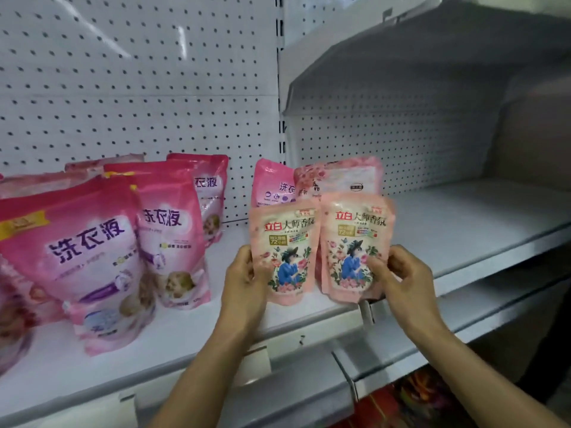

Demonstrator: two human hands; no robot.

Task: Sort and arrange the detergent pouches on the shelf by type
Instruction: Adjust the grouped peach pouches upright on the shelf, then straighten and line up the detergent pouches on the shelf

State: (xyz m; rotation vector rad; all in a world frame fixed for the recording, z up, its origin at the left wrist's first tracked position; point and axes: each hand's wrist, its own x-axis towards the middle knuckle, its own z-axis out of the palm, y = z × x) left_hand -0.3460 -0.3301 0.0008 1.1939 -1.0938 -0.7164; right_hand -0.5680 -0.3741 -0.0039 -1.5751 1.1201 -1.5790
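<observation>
- Both hands are holding pale pink pouches upright at the front of the white shelf [197,341]: the left hand [244,282] is gripping the left pale pink pouch [284,251] by its left edge, thumb lying on the front, and the right hand [398,273] is pinching the right pale pink pouch [355,248] by its right edge, fingers curled round it.
- These two pouches are standing side by side, edges touching or nearly so, each showing a figure in blue among roses.
- Just behind the gripped pair, a rose-patterned pouch [340,177] and a darker pink pouch [272,183] are standing close to the pegboard back panel [139,88], partly hidden by the front two.
- Well to the left of the left hand, large deep pink pouches are crowding the shelf: a big front pouch [71,257], another one [173,230] beside it, and a rear pouch [210,193] near the panel.
- Below the big front pouch, a small pouch with a pale blue patch [105,322] is leaning against it.
- To the right of the right hand, the adjoining grey shelf [479,217] is lying in shadow.
- Under the wrists, the shelf's front rail [278,375] is running across.
</observation>
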